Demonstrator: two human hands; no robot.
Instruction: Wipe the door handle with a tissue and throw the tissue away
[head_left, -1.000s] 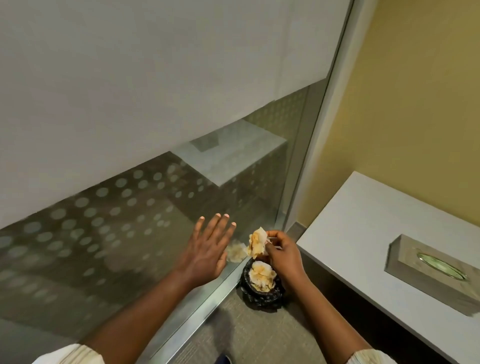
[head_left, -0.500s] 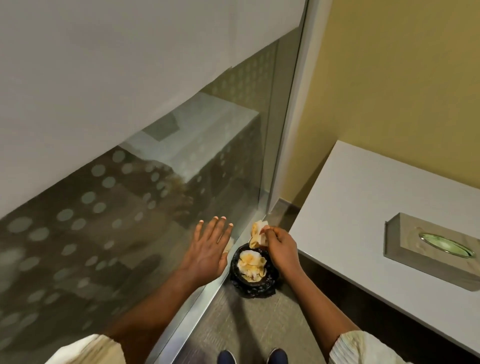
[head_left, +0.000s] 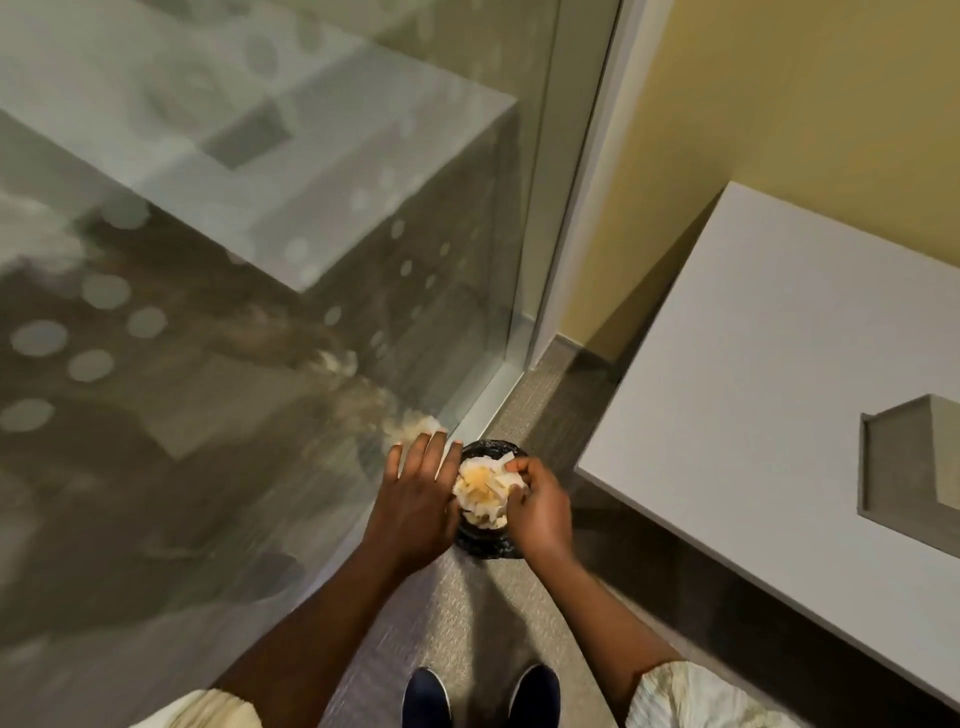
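Item: tissue (head_left: 500, 462), white and crumpled, lying on top of a heap of used tissues (head_left: 479, 491) that is filling a small black bin (head_left: 488, 545). Right hand (head_left: 537, 506): reaching down from the right, fingers curling onto the tissue and pinching it at the bin's mouth. Left hand (head_left: 415, 499): hovering over the bin's left edge, palm down, fingers straight and spread a little, gripping nothing; whether it is touching the glass beside it cannot be told. Bin: standing on the grey carpet floor (head_left: 467, 623), just beside the bottom rail of a glass wall (head_left: 208, 312) that is carrying a pattern of pale dots and showing blurred reflections. Shoes (head_left: 426, 696): a dark pair, toes pointing towards the bin, showing at the lower edge. Sleeves (head_left: 691, 696): pale, covering both forearms near the elbows. Surface (head_left: 779, 389): white, flat, standing to the right of the bin. Tissue box (head_left: 909, 467): grey, sitting on that surface, being cut off by the right edge of the view. Wall (head_left: 779, 104): yellow, rising behind the surface.
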